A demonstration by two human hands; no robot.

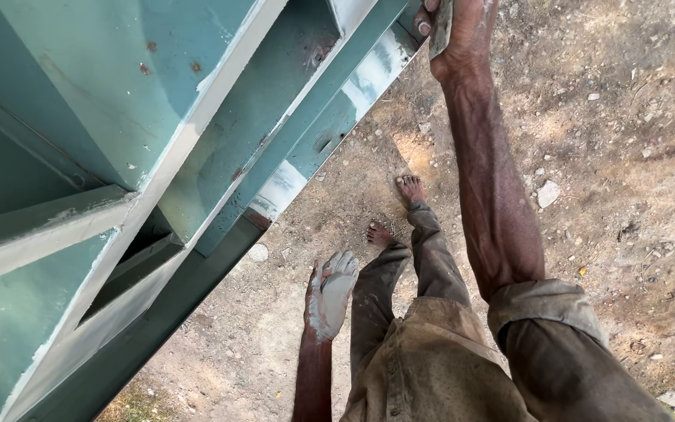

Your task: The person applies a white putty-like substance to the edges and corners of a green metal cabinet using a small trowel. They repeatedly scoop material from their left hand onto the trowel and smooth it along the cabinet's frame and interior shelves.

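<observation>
My right hand (462, 27) reaches out at the top of the view, fingers closed around a flat grey scraper-like tool (441, 31), next to the edge of a green metal cabinet (119, 101) with white filler along its frame. My left hand (328, 295) hangs low beside my leg, its palm and fingers coated in white paste, fingers loosely together and holding nothing that I can see. The cabinet fills the left half, with its shelves and frame bars (330, 125) running diagonally.
Bare dirt ground (626, 156) with small stones (548, 193) spreads to the right and below. My bare feet (410, 187) stand on it close to the cabinet's lower edge. My trousers and rolled sleeve (544, 305) fill the bottom right.
</observation>
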